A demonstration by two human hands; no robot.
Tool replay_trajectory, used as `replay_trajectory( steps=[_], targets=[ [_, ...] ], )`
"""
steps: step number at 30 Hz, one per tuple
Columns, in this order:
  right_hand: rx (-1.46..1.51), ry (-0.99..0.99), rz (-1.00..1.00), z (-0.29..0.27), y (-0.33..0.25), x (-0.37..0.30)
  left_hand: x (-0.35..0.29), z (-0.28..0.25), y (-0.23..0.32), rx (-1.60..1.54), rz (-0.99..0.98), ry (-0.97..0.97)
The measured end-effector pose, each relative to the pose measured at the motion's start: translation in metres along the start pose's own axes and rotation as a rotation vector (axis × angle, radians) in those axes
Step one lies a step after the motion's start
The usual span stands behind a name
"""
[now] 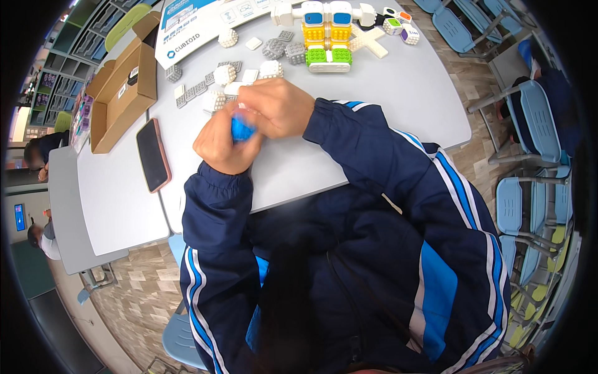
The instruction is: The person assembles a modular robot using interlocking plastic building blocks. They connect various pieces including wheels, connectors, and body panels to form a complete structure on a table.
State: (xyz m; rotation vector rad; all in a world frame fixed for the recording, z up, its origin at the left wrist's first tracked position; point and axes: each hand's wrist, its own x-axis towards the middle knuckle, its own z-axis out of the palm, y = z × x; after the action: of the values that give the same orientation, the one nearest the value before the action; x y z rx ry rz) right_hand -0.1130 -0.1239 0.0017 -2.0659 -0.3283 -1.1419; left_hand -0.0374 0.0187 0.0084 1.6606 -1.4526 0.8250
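Holding a blue piece [242,129] low over the near part of the white table [299,168], the left hand [227,140] has its fingers and thumb curled round the sides, nearly closed on it. Right hand [274,109] comes across from the other side, fingers bent in, tips meeting the top of the grip. Whether it pinches the blue piece itself or some smaller part, cannot tell; blur and overlap hide the contact. Piece sits between the two hands, its lower side showing. For good handling, judged from this view: let the left hand be the steady clamp and the right fingertips do the fine work; bring the pressure in straight, since a skewed push would likely make the piece roll in the fingers. Lowering the right wrist a little should uncover the contact point for the eyes. Resting the left wrist on the table would probably help steadiness. Mind the loose white studded blocks [271,68] and grey pieces [274,48] just beyond the knuckles, easily nudged by a slip. Standing figure of white, yellow and green blocks [328,37] farther off; phone [153,155] to the left, clear of the elbows.
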Motion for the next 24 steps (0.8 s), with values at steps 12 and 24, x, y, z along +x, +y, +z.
replay_trajectory(
  steps=[12, 24],
  targets=[
    [-0.359, 0.038, 0.138, -0.014, 0.032, 0.004, 0.002, -0.003, 0.009, 0.015, -0.188, 0.146],
    [-0.391, -0.05, 0.077, -0.01, 0.044, -0.003, -0.008, 0.015, -0.015, -0.176, -0.257, 0.025]
  ],
)
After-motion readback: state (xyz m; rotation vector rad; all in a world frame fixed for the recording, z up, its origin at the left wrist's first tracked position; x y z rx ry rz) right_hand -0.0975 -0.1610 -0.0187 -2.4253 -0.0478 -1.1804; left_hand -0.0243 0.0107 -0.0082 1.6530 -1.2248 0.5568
